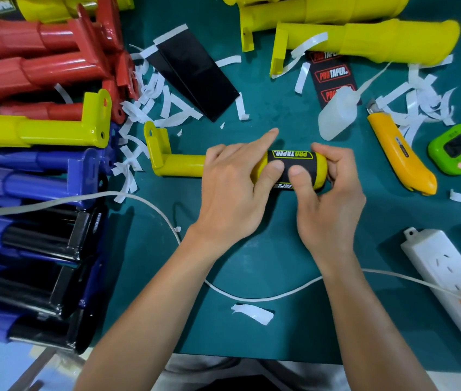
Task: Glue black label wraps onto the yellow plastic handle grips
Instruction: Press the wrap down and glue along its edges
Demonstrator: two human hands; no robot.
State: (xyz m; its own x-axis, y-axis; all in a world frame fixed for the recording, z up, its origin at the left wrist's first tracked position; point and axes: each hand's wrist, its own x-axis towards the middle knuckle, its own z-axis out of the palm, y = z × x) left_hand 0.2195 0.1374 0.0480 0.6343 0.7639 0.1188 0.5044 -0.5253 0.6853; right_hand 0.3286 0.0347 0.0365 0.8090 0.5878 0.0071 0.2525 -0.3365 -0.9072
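Hands [232, 190] on crosswise grip [184, 165], bracket [154, 139] leftward

A white plastic squeeze bottle [336, 115] lies on the teal-green desk [266, 249]. Just right of the bottle is a yellow utility knife [401, 156], farther right a green digital timer [460, 149], behind it a black printed label strip [332, 76], and to its left glossy black sheets [195, 74] and curled white paper strips [242, 108].

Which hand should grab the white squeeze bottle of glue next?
Probably the right hand: the white plastic squeeze bottle lies just beyond it, while the left hand holds the yellow plastic handle grip.
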